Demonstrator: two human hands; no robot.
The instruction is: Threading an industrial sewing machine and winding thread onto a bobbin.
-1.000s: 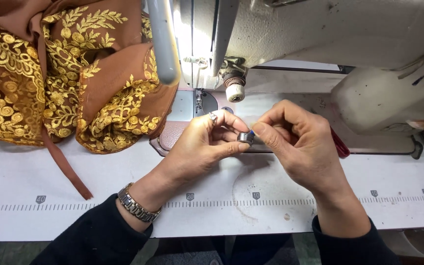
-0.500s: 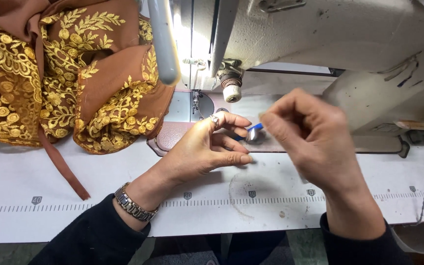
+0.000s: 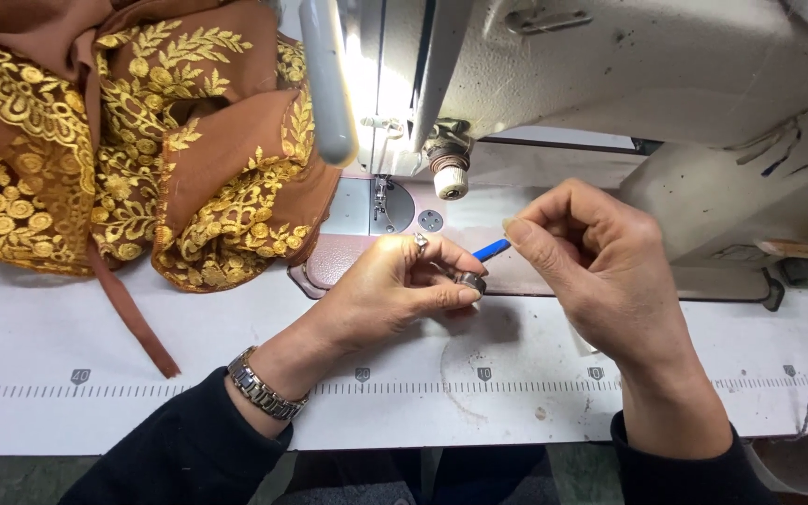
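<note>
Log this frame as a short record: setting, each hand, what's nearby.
setting: white sewing table with a ruler strip, under a sewing machine
left hand: pinches a small round metal bobbin piece at its fingertips
right hand: fingers curled, apart from the piece; blue tip beside it
nearby: brown fabric with gold embroidery, left of the needle

A small round metal bobbin case (image 3: 469, 280) sits pinched at fingertips above the white table. Just beside it, a short blue stick (image 3: 491, 250) slants upward to the right
</note>
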